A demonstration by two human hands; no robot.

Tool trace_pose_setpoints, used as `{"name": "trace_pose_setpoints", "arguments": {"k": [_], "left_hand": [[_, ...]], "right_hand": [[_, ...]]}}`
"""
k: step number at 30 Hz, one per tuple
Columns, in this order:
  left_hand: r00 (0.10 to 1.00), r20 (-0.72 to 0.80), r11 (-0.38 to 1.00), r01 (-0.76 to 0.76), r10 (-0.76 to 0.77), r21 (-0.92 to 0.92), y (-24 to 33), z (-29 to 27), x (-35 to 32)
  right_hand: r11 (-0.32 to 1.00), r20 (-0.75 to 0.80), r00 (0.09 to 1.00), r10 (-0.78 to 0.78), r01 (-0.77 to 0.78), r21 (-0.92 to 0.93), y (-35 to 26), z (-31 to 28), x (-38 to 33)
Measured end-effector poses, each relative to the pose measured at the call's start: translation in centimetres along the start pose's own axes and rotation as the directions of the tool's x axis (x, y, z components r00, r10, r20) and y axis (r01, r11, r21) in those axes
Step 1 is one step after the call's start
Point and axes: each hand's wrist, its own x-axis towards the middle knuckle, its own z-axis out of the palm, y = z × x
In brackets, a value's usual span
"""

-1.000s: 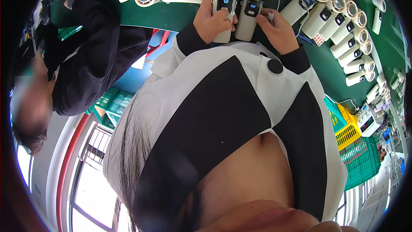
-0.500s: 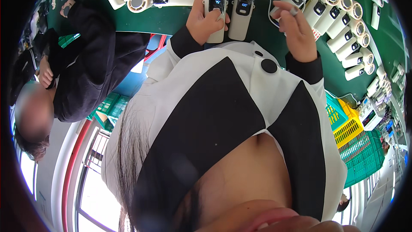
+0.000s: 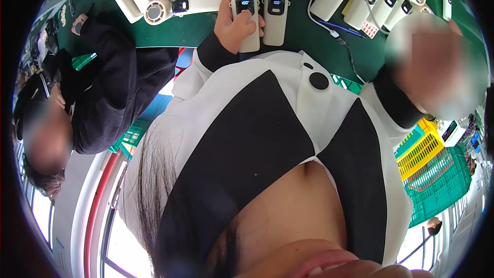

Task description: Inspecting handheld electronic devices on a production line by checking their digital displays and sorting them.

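My left hand [image 3: 235, 27] is wrapped round a cream handheld fan [image 3: 250, 41] with a round grille head and a lit display. The thumb rests on the fan's front, just below the display. Right beside it lies a second handheld fan [image 3: 275, 28], its display lit too; I cannot tell whether my fingertips touch it. My right hand [image 3: 437, 69] is raised at the right, over the row of fans there. It is blurred over, so its fingers and anything in them are hidden.
Several more fans [image 3: 206, 1] lie at the back left and right of the green table [image 3: 303, 41]. A white cable [image 3: 312, 7], a blue pen [image 3: 342, 28] and a red-and-white sticker sheet [image 3: 369, 30] lie right of centre. Another person [image 3: 113, 87] sits at left; yellow [image 3: 422, 152] and green baskets [image 3: 437, 185] stand at right.
My right hand has moved from beside the cable out to the right and nearer the camera. The display on the fan in my left hand reads differently. The cable and pen are now uncovered.
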Motion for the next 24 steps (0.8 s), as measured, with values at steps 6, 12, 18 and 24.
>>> {"name": "trace_pose_setpoints", "arguments": {"k": [6, 12, 18, 24], "left_hand": [[0.997, 0.079, 0.998, 0.011, -0.006, -0.065, -1.0, -0.4, 0.7], [0.999, -0.04, 0.995, 0.007, -0.003, 0.096, -0.8, 0.1, 0.0], [0.876, 0.03, 0.508, -0.307, 0.482, 0.805, -7.8, -6.2, 3.3], [0.851, 0.105, 0.041, -0.147, 0.515, 0.988, -6.2, -3.2, 4.0]], "right_hand": [[0.974, -0.374, 0.907, -0.193, 0.224, 0.04, -8.4, -1.9, -1.4], [0.493, -0.306, 0.671, -0.675, 0.103, -0.864, -16.7, -11.7, -8.8], [-0.277, -0.716, 0.662, -0.222, -0.747, -0.604, -13.6, -25.8, -14.6], [-0.155, -0.87, 0.481, -0.104, -0.872, -0.464, -4.1, -31.4, -10.7]]}}
